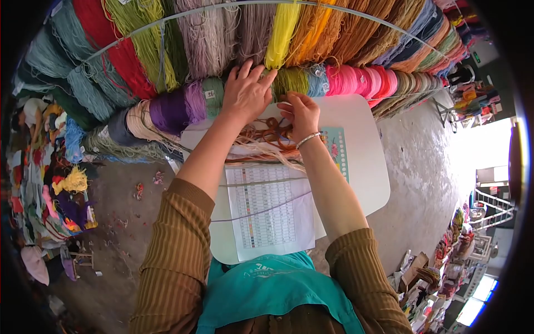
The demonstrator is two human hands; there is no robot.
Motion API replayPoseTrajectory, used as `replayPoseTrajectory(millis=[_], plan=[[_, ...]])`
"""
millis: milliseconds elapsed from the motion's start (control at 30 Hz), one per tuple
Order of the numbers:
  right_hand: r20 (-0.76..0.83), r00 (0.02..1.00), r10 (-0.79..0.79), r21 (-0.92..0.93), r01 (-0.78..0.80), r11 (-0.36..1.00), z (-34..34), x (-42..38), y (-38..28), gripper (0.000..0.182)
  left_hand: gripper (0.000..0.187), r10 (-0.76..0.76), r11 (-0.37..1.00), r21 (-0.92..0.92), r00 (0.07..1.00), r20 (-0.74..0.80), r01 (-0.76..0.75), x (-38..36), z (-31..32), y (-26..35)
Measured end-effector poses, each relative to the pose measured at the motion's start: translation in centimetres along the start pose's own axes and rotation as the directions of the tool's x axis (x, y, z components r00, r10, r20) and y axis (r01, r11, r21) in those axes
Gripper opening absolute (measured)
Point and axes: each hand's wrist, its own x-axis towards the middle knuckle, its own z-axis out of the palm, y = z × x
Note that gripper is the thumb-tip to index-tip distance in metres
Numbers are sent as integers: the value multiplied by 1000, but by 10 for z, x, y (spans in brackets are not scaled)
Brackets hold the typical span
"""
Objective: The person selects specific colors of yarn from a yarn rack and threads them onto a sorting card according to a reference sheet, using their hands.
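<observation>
My left hand (245,92) is spread, its fingertips on the hanging yarn near the lower end of a grey-mauve hank (257,33) and the yellow hank (281,36). Just right of it, my right hand (301,114) has its fingers curled together beside the olive-green yarn (292,81); what they pinch is too small to make out. Below the hands, loose orange-brown and cream threads (261,146) lie across the white table (361,167). A printed chart sheet (267,214) lies under the threads, with single strands crossing it.
A curved metal rail (222,5) passes in front of the upper hanks. Pink yarn (347,80) and purple yarn (169,111) hang on the lower row. A green patterned card (337,147) is on the table. Yarn piles (72,181) stand at the left.
</observation>
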Motion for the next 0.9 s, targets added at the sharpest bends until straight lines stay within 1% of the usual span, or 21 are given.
replayPoseTrajectory(millis=[33, 100, 233, 433, 500, 533, 600, 733, 900], plan=[[0, 1000, 0, 0, 0, 1000, 0, -1, 0, 20, 44, 0, 1000, 0, 1000, 0, 0, 0, 0, 0], [-5, 1000, -31, -93, 30, 995, 1, -2, 0, 20, 44, 2, 1000, 4, 1000, -5, -2, 0, 1, 0], [-15, 999, -35, -125, 33, 992, 4, 0, 2, 21, 44, -5, 1000, 0, 1000, 3, 5, 0, -1, 0], [-39, 999, -25, -148, 19, 989, 1, 5, 4, 16, 44, -1, 1000, -5, 1000, -11, 1, 0, 0, 0], [-23, 997, 74, 13, -74, 997, -1, 2, 0, 15, 44, 1, 1000, 3, 1000, -6, -1, 0, -1, 0], [-23, 997, 74, 13, -74, 997, -2, 2, -1, 15, 44, 1, 1000, 3, 1000, -6, -1, 0, -1, 0], [-15, 994, 106, 79, -104, 991, -5, 3, 0, 15, 44, 1, 1000, 12, 1000, -9, -1, 0, 0, 1], [-2, 994, 105, 66, -105, 992, -10, 4, 0, 15, 45, 4, 1000, 15, 1000, 1, -4, 0, 0, 0], [-34, 997, 74, 40, -73, 997, -10, 1, 0, 17, 46, -5, 1000, 24, 1000, 10, 5, 0, 0, 1]])
